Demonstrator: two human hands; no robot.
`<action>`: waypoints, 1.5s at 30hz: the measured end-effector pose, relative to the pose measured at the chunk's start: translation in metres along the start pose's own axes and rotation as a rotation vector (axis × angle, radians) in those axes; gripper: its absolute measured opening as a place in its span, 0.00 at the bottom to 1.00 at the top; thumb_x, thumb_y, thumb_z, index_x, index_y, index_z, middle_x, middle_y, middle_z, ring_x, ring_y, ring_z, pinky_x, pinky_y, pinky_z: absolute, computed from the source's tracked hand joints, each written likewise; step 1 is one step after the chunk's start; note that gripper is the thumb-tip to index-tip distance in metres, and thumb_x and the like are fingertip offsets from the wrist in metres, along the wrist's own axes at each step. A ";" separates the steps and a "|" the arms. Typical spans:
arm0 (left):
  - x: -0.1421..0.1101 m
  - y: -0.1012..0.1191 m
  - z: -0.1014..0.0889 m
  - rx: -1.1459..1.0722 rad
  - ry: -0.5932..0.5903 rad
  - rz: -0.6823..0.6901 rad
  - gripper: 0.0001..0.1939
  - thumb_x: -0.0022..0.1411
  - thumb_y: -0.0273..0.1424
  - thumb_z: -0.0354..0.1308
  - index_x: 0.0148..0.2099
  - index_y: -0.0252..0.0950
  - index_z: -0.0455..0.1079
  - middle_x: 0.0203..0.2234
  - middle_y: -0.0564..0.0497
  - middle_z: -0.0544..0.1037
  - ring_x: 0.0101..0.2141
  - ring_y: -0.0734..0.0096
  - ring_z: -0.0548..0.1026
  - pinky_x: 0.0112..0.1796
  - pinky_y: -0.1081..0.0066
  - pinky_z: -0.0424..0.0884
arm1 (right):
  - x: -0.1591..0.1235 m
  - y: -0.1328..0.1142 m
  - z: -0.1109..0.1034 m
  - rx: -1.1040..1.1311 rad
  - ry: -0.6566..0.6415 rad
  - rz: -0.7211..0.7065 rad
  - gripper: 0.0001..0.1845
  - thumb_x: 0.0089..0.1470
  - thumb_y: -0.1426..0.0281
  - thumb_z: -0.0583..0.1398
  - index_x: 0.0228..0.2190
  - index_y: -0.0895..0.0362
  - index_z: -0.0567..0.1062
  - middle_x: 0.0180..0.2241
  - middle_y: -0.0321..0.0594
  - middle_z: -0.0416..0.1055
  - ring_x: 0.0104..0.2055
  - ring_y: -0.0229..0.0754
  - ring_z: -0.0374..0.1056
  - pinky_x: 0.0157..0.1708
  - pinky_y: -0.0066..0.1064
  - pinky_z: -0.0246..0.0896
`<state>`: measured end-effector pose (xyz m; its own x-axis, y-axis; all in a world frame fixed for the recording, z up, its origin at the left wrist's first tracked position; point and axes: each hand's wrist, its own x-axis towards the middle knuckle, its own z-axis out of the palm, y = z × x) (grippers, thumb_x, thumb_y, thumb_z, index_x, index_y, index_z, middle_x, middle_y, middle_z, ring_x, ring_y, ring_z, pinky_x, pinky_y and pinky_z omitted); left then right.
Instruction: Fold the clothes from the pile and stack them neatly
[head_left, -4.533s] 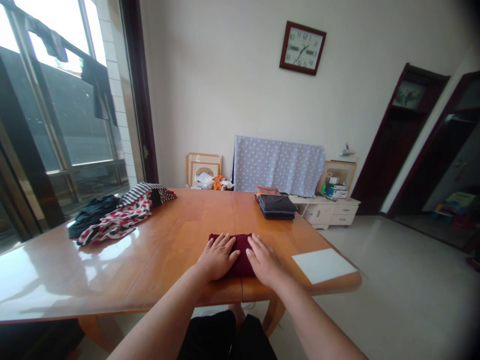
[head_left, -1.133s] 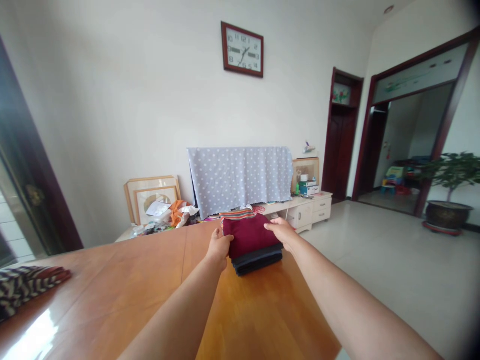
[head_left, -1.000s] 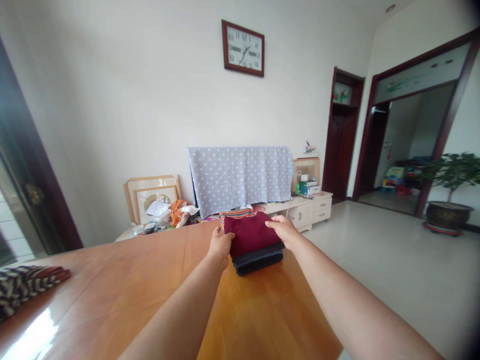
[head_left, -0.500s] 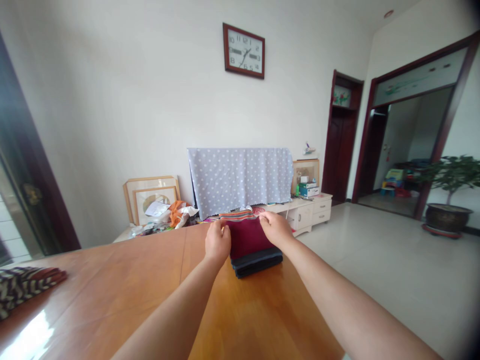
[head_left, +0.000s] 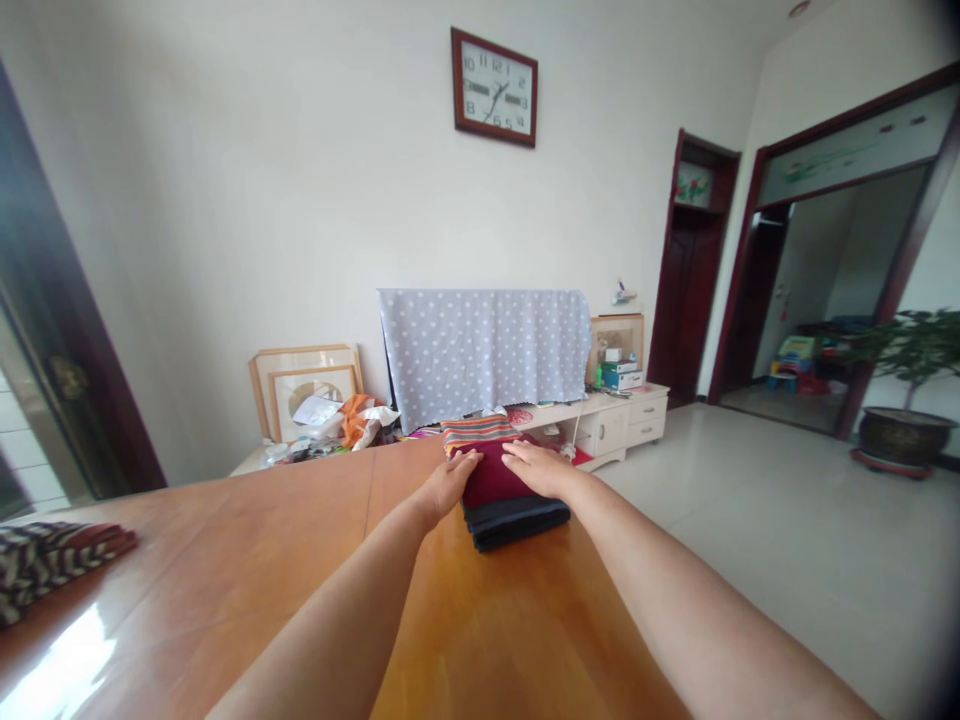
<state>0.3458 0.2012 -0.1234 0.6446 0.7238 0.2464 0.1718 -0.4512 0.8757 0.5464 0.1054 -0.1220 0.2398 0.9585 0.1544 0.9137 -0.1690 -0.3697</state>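
Observation:
A folded dark red cloth [head_left: 491, 478] lies on top of a stack of folded dark garments [head_left: 521, 525] near the table's far edge. My left hand [head_left: 448, 478] rests flat on the red cloth's left side, its fingers stretched out. On the right side, my right hand [head_left: 538, 468] lies with fingers extended over the same cloth. Neither hand grips anything. Just beyond the fingertips shows a striped, multicoloured folded cloth [head_left: 480, 430], partly covered by the red one.
The wooden table [head_left: 285, 560] spreads beneath the stack. At its left edge lies a black-and-white patterned folded cloth [head_left: 60, 560]. Behind stand a low white cabinet [head_left: 611, 430], a spotted grey cover [head_left: 487, 350] and framed pictures [head_left: 307, 380]. A potted plant [head_left: 907, 430] stands at right.
Both hands have let go of the red cloth's far corners and now lie spread on top of it, closer together. The red cloth is lowered, and more of the striped cloth shows.

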 end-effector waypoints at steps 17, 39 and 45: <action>-0.052 -0.016 0.010 -0.498 0.132 -0.287 0.13 0.51 0.41 0.59 0.32 0.36 0.68 0.26 0.54 0.71 0.23 0.78 0.65 0.22 0.76 0.52 | 0.015 -0.036 -0.008 -0.076 0.041 -0.174 0.28 0.63 0.61 0.46 0.60 0.51 0.68 0.67 0.39 0.54 0.70 0.48 0.46 0.67 0.39 0.40; -0.065 -0.016 0.012 -0.449 -0.068 -0.081 0.11 0.49 0.33 0.60 0.37 0.35 0.75 0.23 0.56 0.70 0.22 0.80 0.58 0.24 0.76 0.52 | 0.034 -0.027 0.019 -0.079 -0.130 -0.074 0.34 0.65 0.52 0.39 0.67 0.50 0.55 0.70 0.38 0.42 0.72 0.54 0.32 0.68 0.47 0.29; -0.062 -0.018 0.006 -0.410 -0.016 -0.152 0.16 0.53 0.41 0.60 0.21 0.36 0.66 0.14 0.57 0.62 0.18 0.78 0.56 0.23 0.73 0.50 | 0.029 -0.032 0.020 -0.098 -0.116 -0.049 0.35 0.64 0.50 0.38 0.67 0.48 0.53 0.71 0.36 0.41 0.72 0.54 0.31 0.67 0.49 0.29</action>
<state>0.3066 0.1614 -0.1568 0.6471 0.7561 0.0980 -0.0423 -0.0928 0.9948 0.5176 0.1430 -0.1235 0.1598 0.9853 0.0607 0.9524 -0.1376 -0.2721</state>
